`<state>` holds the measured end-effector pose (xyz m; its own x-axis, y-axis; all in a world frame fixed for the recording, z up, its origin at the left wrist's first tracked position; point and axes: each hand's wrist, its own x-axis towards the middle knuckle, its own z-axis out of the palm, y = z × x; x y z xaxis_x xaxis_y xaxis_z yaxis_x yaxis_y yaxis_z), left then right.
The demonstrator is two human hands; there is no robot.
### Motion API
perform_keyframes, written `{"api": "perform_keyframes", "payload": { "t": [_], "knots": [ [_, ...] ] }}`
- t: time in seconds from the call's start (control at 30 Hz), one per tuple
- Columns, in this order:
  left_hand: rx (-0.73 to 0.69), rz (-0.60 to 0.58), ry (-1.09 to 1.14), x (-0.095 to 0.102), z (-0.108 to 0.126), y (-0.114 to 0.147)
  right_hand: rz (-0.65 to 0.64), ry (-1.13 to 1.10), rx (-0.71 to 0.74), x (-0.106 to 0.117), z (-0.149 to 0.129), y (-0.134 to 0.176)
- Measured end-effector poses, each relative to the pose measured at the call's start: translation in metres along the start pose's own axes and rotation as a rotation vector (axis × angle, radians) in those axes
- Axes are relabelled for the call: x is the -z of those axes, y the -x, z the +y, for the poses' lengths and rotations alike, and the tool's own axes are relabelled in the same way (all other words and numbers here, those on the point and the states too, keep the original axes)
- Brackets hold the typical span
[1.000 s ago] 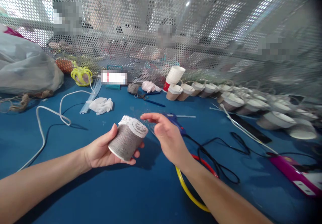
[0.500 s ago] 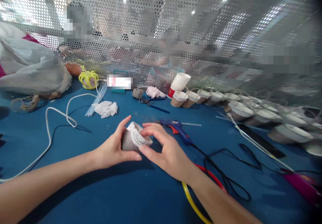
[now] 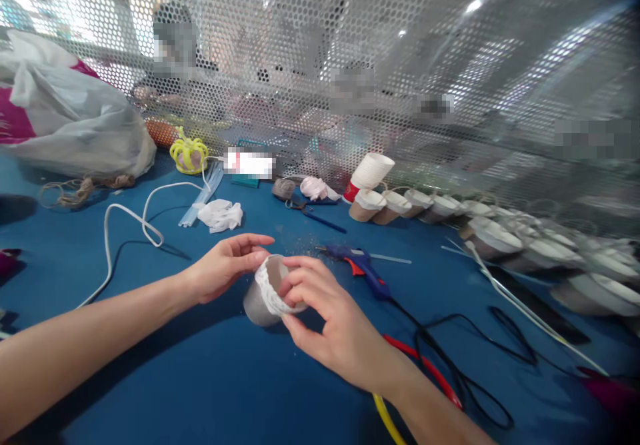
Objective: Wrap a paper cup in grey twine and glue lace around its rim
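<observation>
A small grey cup [image 3: 257,304] with a white lace band [image 3: 269,290] around its rim is tilted slightly, its mouth facing up and right. My right hand [image 3: 330,322] grips the rim on the right, fingers reaching inside and thumb outside. At the upper left of the rim is my left hand [image 3: 225,272], fingers stretched out and apart, tips touching or very near the lace. Beyond the hands lies a blue glue gun [image 3: 357,262] with a red trigger and a clear glue stick in its back.
Rows of trimmed cups [image 3: 540,252] stand at right beside stacked white paper cups [image 3: 373,170]. Pliers [image 3: 315,215], yarn balls [image 3: 314,188] and a crumpled white cloth [image 3: 220,215] lie behind. Cables cross both sides; a plastic bag [image 3: 85,132] sits far left against the perforated screen.
My left hand has let go of the cup's side and moved up to its rim. The cup has turned more upright, with my right hand still at its rim. The view has shifted slightly.
</observation>
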<state>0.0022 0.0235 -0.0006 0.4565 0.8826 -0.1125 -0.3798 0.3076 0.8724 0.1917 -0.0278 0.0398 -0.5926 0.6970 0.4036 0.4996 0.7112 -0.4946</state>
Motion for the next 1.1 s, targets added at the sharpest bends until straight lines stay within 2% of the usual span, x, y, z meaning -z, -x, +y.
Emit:
{"api": "perform_keyframes", "payload": {
  "t": [0.2,0.3,0.37,0.5,0.57,0.77,0.9,1.0,1.1],
  "knots": [
    [-0.022,0.074,0.010,0.003,-0.002,-0.002,-0.003,0.058,0.019,-0.002,0.002,0.001],
    [-0.008,0.049,-0.010,0.004,-0.001,-0.002,0.013,0.071,0.066,-0.003,0.002,0.001],
    [0.049,-0.060,0.000,0.006,0.000,-0.001,0.031,0.074,0.109,-0.002,0.001,0.001],
    [0.178,-0.428,0.070,0.012,0.000,0.002,0.059,0.051,0.142,0.000,0.000,0.000],
    [0.161,-0.485,0.058,0.013,-0.001,0.004,0.070,0.013,0.116,0.002,0.000,0.000],
    [0.090,-0.249,-0.068,0.003,-0.007,0.007,0.042,-0.095,-0.062,0.003,0.002,0.000],
    [-0.014,-0.168,-0.268,-0.003,-0.010,0.010,0.092,-0.158,-0.178,0.001,0.002,0.000],
    [-0.090,-0.154,-0.376,-0.006,-0.009,0.013,0.091,-0.193,-0.184,-0.001,0.004,0.000],
    [-0.185,-0.127,-0.398,-0.008,-0.005,0.015,0.111,-0.148,-0.107,-0.002,0.007,0.001]
  ]
}}
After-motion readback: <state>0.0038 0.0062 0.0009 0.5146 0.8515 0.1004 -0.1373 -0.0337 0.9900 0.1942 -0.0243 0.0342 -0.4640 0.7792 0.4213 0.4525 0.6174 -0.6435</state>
